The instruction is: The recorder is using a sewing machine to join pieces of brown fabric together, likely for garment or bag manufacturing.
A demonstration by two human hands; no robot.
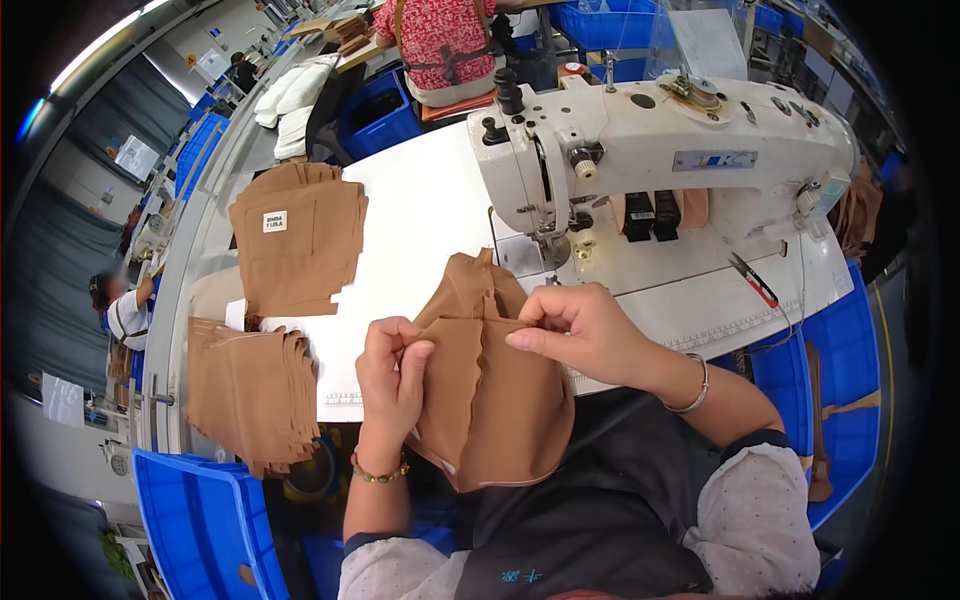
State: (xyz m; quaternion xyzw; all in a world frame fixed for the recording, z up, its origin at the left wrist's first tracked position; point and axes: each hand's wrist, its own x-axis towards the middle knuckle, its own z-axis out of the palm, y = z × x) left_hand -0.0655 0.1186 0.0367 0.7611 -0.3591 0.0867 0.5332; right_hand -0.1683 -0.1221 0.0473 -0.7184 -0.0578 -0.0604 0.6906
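A brown sewn fabric piece [515, 420] with a seam down its middle hangs over the table's front edge toward my lap. My left hand [388, 365] pinches its left side, thumb against fingers. My right hand [570, 330] pinches it on the right along a cross seam, fingers curled. Just behind the fabric stands a white sewing machine [620, 140], its needle and presser foot [553, 245] above the metal plate. Two stacks of brown cut pieces lie at the left, the upper one [330, 220] with a white label on top, the lower one [250, 380] fanned out.
The white table [410, 200] carries red-handled snips [760, 285] and black items [650, 212] under the machine arm. Blue bins [205, 525] stand at both sides and behind. A person in a red patterned top [445, 45] is seated behind; another person [130, 320] works at the left.
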